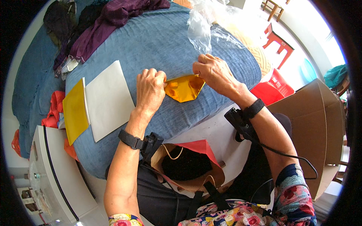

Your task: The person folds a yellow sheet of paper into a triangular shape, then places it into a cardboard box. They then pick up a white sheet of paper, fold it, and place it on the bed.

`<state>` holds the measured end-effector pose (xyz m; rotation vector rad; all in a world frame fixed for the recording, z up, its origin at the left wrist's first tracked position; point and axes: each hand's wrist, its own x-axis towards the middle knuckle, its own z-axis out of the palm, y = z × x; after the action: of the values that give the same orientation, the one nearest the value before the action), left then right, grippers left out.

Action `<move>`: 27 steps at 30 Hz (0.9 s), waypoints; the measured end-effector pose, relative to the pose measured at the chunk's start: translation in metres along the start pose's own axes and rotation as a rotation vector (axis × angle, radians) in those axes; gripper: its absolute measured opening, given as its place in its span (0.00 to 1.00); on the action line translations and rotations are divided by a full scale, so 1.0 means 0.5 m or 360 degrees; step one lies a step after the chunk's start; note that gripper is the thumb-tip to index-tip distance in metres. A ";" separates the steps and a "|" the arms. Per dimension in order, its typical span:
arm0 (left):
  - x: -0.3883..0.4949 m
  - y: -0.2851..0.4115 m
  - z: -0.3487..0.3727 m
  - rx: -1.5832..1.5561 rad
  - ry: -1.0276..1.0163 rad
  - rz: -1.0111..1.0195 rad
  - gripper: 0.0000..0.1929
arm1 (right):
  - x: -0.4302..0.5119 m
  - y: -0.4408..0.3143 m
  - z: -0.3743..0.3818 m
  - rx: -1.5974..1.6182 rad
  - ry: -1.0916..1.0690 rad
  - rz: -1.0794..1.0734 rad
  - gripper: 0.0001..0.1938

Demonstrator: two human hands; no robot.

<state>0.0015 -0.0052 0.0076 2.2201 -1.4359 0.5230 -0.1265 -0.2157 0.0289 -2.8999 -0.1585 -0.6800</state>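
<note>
A folded piece of shiny gold paper (183, 89) hangs between my hands over the blue bed cover. My left hand (151, 84) pinches its left corner. My right hand (213, 69) grips the upper right corner, fingers curled. The paper's upper edge is stretched nearly straight, and its lower side narrows to a short flat edge. To the left of my left hand lies a stack of white sheets (110, 101). Beside it, at the bed's edge, rests a yellow-gold sheet or stack (75, 111).
Clear plastic wrapping (200, 28) lies beyond my right hand. Purple clothing (113, 25) is heaped at the far left. An upright paper bag (195, 183) stands between my legs. At right are a cardboard box (305, 127) and a red bag (273, 87); a white cabinet (65, 169) stands left.
</note>
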 end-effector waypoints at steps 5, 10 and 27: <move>-0.008 0.002 -0.005 0.0175 0.0050 0.0218 0.07 | -0.014 -0.012 -0.001 -0.0126 0.0027 -0.0118 0.04; -0.015 0.012 -0.015 0.0334 -0.0040 0.0356 0.05 | -0.029 -0.020 0.000 -0.0207 0.0007 -0.0166 0.04; -0.026 0.032 -0.023 0.0283 -0.0138 0.0269 0.03 | -0.040 -0.090 0.038 0.0204 -0.0131 -0.0228 0.40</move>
<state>-0.0193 0.0052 0.0125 2.2942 -1.6920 0.6391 -0.1422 -0.1694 0.0089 -2.8139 -0.4076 -0.5497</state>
